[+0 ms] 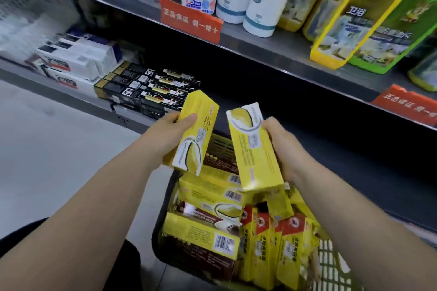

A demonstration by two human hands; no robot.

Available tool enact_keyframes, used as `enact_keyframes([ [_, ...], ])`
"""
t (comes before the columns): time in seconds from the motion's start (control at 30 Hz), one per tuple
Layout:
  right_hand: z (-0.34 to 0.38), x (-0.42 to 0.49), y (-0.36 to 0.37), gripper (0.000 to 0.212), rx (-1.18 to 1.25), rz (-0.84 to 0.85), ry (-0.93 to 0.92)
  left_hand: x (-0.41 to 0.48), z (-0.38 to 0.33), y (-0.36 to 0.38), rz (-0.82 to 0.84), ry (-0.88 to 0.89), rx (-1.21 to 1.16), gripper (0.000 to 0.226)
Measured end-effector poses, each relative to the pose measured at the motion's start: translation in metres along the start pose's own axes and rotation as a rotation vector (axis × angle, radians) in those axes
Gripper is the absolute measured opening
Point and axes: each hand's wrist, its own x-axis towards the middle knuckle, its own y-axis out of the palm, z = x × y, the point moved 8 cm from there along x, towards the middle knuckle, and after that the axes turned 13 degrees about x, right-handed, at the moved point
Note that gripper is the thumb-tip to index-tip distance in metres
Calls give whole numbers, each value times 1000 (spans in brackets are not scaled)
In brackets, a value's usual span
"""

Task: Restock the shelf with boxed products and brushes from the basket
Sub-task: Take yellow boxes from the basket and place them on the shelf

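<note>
Left box (pixel 197 133), yellow, tilted, gripped in left hand (pixel 169 136), thumb across its face. Right box (pixel 256 149), same kind, gripped in right hand (pixel 282 149); the two boxes are apart, side by side. Basket (pixel 159 238) directly beneath both hands, filled with more yellow boxes (pixel 203 236). Black boxes (pixel 146 87) lie on the shelf (pixel 78 101) beyond the left hand.
</note>
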Motion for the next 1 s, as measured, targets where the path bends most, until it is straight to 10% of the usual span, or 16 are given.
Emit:
enact_keyframes([
  [0.4, 31, 140, 1, 54, 20, -424, -360, 31, 18, -51, -301, -17, 174, 30],
  [0.6, -3, 175, 15, 60, -394, -27, -260, 45, 28, -58, -297, -51, 177, 21],
  [1.0, -13, 195, 24, 42, -1183, 10, -278, 64, 40, -64, -348, -112, 74, 55],
])
